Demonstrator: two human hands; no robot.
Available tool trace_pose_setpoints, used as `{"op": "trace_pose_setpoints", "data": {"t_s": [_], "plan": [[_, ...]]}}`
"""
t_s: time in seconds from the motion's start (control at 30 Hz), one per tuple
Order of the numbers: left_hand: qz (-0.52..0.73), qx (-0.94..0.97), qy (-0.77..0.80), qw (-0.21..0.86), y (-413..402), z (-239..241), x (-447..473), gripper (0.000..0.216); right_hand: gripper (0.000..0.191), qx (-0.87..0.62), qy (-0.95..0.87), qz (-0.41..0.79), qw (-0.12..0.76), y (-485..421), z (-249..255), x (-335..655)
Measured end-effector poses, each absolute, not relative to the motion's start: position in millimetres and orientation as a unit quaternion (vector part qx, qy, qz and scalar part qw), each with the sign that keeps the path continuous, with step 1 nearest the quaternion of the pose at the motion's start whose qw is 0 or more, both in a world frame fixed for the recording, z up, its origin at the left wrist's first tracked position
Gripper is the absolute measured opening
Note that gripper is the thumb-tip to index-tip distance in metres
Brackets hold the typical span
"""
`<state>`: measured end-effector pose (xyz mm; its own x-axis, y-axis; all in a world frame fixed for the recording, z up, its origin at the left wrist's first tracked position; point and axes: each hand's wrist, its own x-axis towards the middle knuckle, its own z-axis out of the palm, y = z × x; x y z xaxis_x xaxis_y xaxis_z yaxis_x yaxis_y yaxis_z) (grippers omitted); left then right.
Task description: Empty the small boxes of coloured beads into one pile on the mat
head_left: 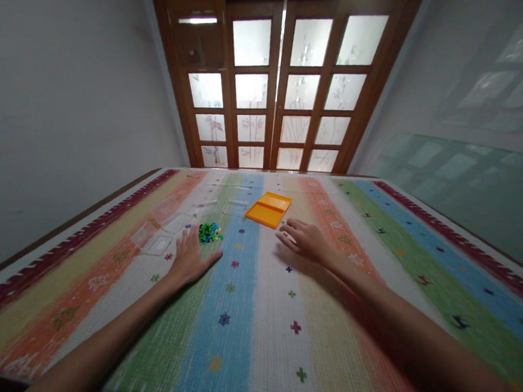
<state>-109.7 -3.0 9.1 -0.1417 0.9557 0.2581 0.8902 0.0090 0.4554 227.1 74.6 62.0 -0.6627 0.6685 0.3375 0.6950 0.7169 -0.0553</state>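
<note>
Left hand [188,257] flat on tabletop [262,317], fingers spread, beside bead pile [209,232] | right hand [305,239] empty, fingers loosely apart, near orange tray [269,209]

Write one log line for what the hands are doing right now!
left hand: flat on striped cloth, beside small pile of green-blue beads | right hand: empty, near flat orange plastic tray

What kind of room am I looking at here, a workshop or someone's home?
Most likely a home room. A wooden door with frosted glass panes stands behind a table under a striped, patterned cloth, between plain walls. Both hands, left and right, rest near small coloured pieces and an orange tray.
</note>
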Motion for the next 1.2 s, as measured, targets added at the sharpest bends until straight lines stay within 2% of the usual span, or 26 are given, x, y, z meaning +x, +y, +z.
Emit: {"op": "trace_pose_setpoints", "data": {"t_s": [0.2,0.33,0.73,1.0,1.1,1.2], "plan": [[0.254,0.663,0.7,0.073,33.0,11.5,-103.1,0.103,0.042,-0.352,-0.918,-0.061,0.173,33.6,51.8,289.4],[0.238,0.675,0.695,0.066,51.0,10.2,-104.3,0.097,0.042,-0.372,-0.905,-0.076,0.193,21.8,43.8,330.3],[0.272,0.728,0.628,0.033,72.0,7.6,-115.2,0.045,0.04,-0.391,-0.868,-0.051,0.302,18.4,25.7,357.3],[0.3,0.726,0.619,0.01,75.1,5.7,-121.2,0.018,0.04,-0.404,-0.861,0.001,0.31,12.5,16.4,358.3],[0.304,0.723,0.621,0.005,74.6,5.4,-123.1,0.013,0.04,-0.405,-0.86,0.009,0.31,13.1,15.5,358.2],[0.305,0.723,0.62,0.003,74.2,5.2,-123.9,0.02,0.04,-0.4,-0.863,0.01,0.308,14.4,14.5,358.3]]}}
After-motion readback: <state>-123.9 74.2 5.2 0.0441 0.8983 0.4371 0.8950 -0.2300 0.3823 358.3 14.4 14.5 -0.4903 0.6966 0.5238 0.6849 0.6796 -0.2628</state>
